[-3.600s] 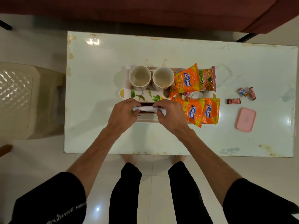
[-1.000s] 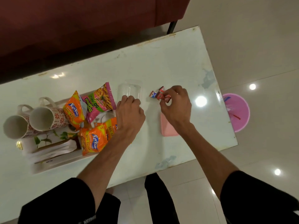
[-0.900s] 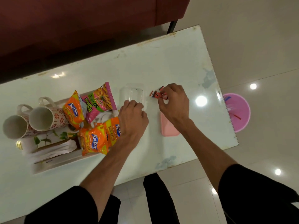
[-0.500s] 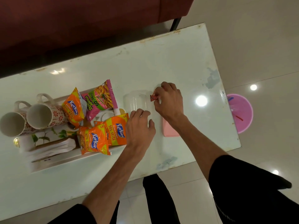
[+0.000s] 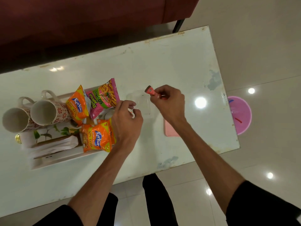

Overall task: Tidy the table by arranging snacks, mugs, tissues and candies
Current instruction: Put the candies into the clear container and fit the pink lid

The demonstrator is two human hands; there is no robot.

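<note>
- Right hand (image 5: 168, 103): fingers pinching candy (image 5: 151, 92), its long axis slanting toward counter's (image 5: 171, 62) far-left corner.
- Left hand (image 5: 126, 118): fingers curled on clear box (image 5: 143, 103) rim.

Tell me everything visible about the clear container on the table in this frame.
The clear container is a small see-through box with rounded corners, plastic by the look of it, open at the top with no lid on it. It sits on the white table, just right of the snack packets. The left hand holds its near left edge, and the right hand holds red candies over its far right corner. Whether anything lies inside cannot be told.
</note>
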